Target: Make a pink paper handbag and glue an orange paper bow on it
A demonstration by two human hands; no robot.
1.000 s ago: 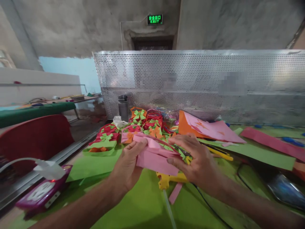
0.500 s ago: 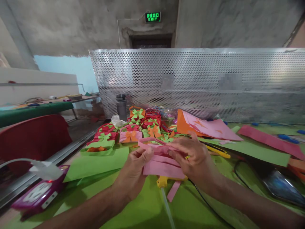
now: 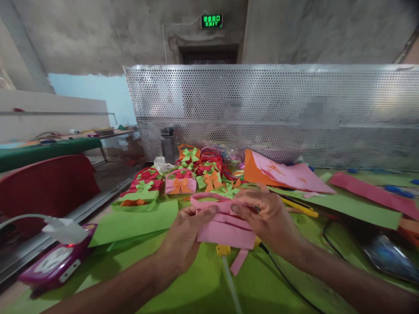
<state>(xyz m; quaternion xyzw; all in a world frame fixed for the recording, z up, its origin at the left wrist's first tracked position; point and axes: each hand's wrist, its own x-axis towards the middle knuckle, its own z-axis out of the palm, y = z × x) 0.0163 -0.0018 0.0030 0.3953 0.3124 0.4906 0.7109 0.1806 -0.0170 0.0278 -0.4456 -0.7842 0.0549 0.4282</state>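
Note:
Between my two hands is a small pink felt bag [image 3: 225, 234] with a looped strip handle along its top. My left hand [image 3: 185, 233] pinches its left upper edge, thumb lying on the front. On the right side, my right hand [image 3: 266, 218] grips the upper edge and the strip between thumb and fingers. Beneath the bag sits a yellow glue gun [image 3: 223, 250], mostly hidden, with a clear glue stick [image 3: 231, 283] sticking out toward me. A loose pink strip [image 3: 239, 261] lies beside it on the green felt [image 3: 183, 292].
Several small felt bags with bows [image 3: 180, 185] stand behind my hands. A purple power strip [image 3: 54, 264] is at left, a phone [image 3: 393, 255] at right. Pink felt sheets [image 3: 294, 174] and a yellow-handled cutter [image 3: 301, 207] lie right. A perforated metal panel [image 3: 262, 96] stands behind.
My hands still hold the pink bag. Its front has tilted slightly toward me, and my left thumb has slid a little to the right along the upper edge.

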